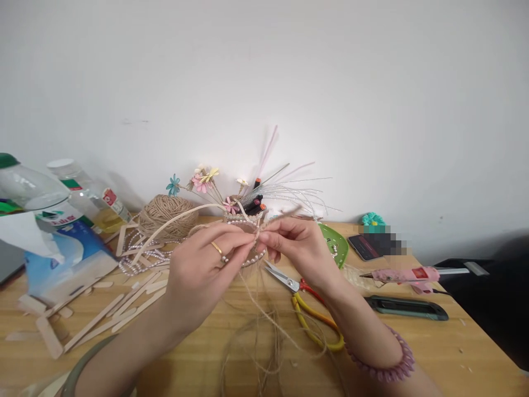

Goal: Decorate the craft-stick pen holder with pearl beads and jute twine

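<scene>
My left hand (206, 264) and my right hand (295, 242) meet at the middle of the view. Both are closed, fingertips pinching thin jute twine (270, 317) that hangs from them in loose loops onto the table. A pale curved strip (173, 220) arches out to the left beside my left hand. A string of white pearl beads (253, 259) shows just behind my fingers, partly hidden by them; I cannot tell whether I touch it. Below my right hand lie scissors (295, 286) with red and yellow handles, blades apart.
Left: a ball of twine (168, 216), wooden craft sticks (118, 311), a tissue pack (68, 259) and bottles (68, 184). Behind: artificial flowers (202, 181) and markers (256, 204). Right: a green tray (341, 248), a phone (366, 248), a pink glue gun (407, 275) and a utility knife (407, 307).
</scene>
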